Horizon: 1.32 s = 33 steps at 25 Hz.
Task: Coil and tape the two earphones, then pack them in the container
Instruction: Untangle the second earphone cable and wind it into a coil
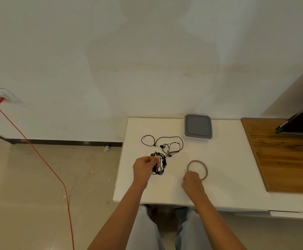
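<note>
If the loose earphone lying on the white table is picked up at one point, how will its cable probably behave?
The loose earphone looks thin and floppy: its cable lies in slack loops on the table, so it would probably dangle and lose that shape. It seems very light. The buds and plug may swing, and the loops could tangle.

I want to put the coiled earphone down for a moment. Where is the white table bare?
Bare: the near strip of the white table below both hands, and the stretch between tape roll and wooden board. Crowded: around the loose earphone, near the container.
</note>
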Tool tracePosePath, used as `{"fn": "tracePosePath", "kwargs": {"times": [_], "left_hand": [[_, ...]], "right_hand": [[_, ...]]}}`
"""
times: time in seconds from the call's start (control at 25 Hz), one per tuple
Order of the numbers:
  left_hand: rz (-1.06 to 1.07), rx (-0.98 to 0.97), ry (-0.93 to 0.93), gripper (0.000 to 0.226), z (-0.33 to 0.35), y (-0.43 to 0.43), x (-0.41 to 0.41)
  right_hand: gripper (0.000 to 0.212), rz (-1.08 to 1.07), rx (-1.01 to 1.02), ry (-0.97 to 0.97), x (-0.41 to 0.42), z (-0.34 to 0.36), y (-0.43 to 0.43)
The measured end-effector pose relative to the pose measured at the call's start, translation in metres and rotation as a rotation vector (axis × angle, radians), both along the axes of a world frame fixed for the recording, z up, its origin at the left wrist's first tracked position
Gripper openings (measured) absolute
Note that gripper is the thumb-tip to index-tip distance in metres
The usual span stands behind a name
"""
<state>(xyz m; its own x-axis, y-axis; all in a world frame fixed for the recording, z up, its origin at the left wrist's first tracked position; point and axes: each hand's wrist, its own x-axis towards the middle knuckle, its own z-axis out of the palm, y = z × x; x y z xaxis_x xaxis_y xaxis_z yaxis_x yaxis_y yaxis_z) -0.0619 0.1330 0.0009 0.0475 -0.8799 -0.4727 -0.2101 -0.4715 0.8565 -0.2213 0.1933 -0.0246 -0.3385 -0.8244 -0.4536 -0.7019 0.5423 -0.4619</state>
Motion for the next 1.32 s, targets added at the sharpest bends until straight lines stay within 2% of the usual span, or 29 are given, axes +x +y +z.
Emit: {"fn": "tracePosePath", "kwargs": {"times": [0.04,0.08,0.16,0.2,0.28,0.52,0.64,0.84,0.96,1.16,1.32], "left_hand": [[-0.009,-0.037,-0.028,0.03,0.002,0.001,0.0],[-0.018,-0.073,-0.044,0.028,0.005,0.001,0.0],[-0.046,-0.132,-0.037,0.021,0.014,0.004,-0.003],[-0.067,-0.161,-0.027,0.018,0.018,0.006,-0.005],[-0.107,-0.213,-0.034,0.013,0.024,0.01,-0.008],[-0.163,-0.249,-0.048,0.015,0.038,0.011,-0.007],[-0.164,-0.244,0.001,0.012,0.047,0.013,-0.007],[-0.068,-0.142,0.184,0.014,0.065,0.023,-0.007],[-0.003,-0.05,0.292,0.011,0.076,0.032,-0.005],[0.063,0.111,0.534,0.012,0.099,0.046,-0.003],[0.047,0.085,0.532,0.014,0.116,0.058,0.0]], "right_hand": [[0.013,-0.11,-0.15,-0.168,0.006,0.013,-0.004],[0.017,-0.229,-0.285,-0.366,0.012,0.026,-0.009],[0.039,-0.329,-0.352,-0.61,0.024,0.047,-0.019],[0.047,-0.324,-0.329,-0.644,0.03,0.054,-0.022],[0.048,-0.324,-0.319,-0.628,0.037,0.063,-0.025],[0.011,-0.469,-0.387,-0.779,0.033,0.072,-0.019],[0.009,-0.505,-0.393,-0.822,0.033,0.084,-0.016],[0.006,-0.544,-0.409,-0.829,0.035,0.107,-0.009],[0.014,-0.562,-0.428,-0.797,0.038,0.123,-0.005],[0.013,-0.193,-0.595,-0.48,0.046,0.138,0.01],[0.015,-0.157,-0.597,-0.408,0.049,0.15,0.021]]}}
